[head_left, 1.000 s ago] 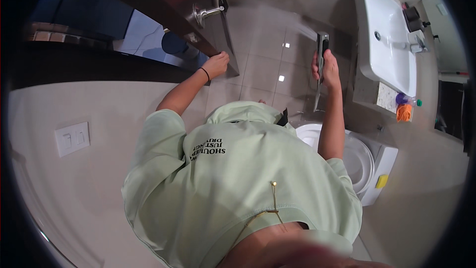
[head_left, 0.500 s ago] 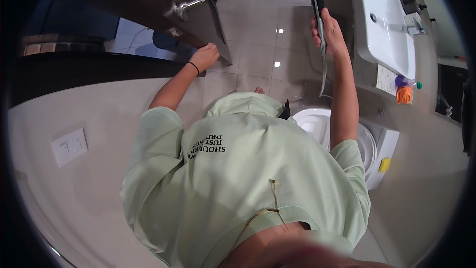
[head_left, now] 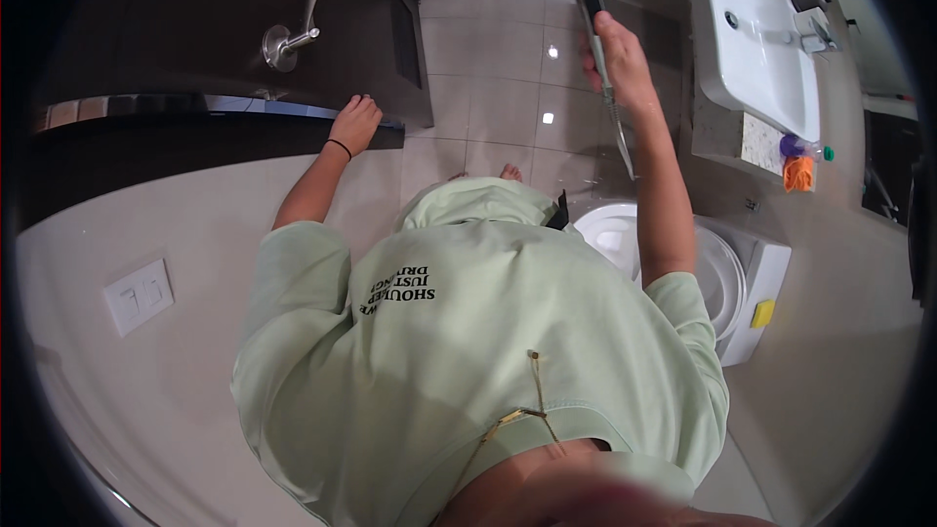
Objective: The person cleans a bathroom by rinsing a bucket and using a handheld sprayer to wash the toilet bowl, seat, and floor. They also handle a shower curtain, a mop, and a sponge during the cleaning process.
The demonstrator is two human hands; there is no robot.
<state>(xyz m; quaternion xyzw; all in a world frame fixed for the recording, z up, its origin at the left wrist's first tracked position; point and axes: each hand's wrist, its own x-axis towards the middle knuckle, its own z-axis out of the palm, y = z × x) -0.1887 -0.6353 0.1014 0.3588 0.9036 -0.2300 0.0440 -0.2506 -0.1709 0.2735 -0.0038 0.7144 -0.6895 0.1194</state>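
My right fingers (head_left: 605, 25) wrap the sprayer (head_left: 591, 4), its head just beyond them, probably light, stiff, slippery when wet, best held mid-handle, while my left fingers (head_left: 365, 103) are at the door (head_left: 361, 49), grip unclear.

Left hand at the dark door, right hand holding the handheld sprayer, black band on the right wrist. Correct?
Not quite: the black band is on the left wrist, not the right, as the head view shows. Left hand at the dark door and right hand holding the handheld sprayer are both correct.
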